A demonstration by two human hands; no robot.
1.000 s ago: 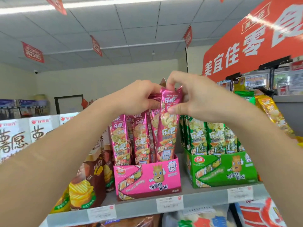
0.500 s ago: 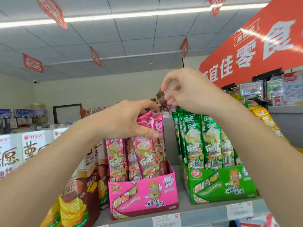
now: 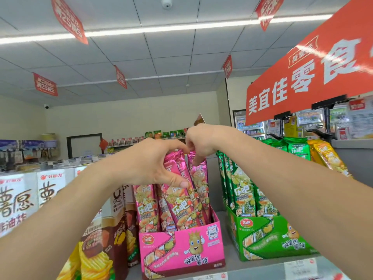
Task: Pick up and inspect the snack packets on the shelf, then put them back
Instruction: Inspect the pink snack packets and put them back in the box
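Lowered right hand touches pink packets that left hand grips.

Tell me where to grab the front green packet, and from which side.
Pinch its top seal, coming from above. The front green packet stands nearly upright, its lower part sunk in the green box, neighbours packed beside it; only the top looks free.

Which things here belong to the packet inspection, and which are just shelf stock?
Job: pink snack packets, left hand, right hand, pink display box.
Lying about: green packets, green box, brown chip bags, white cartons, orange sign.
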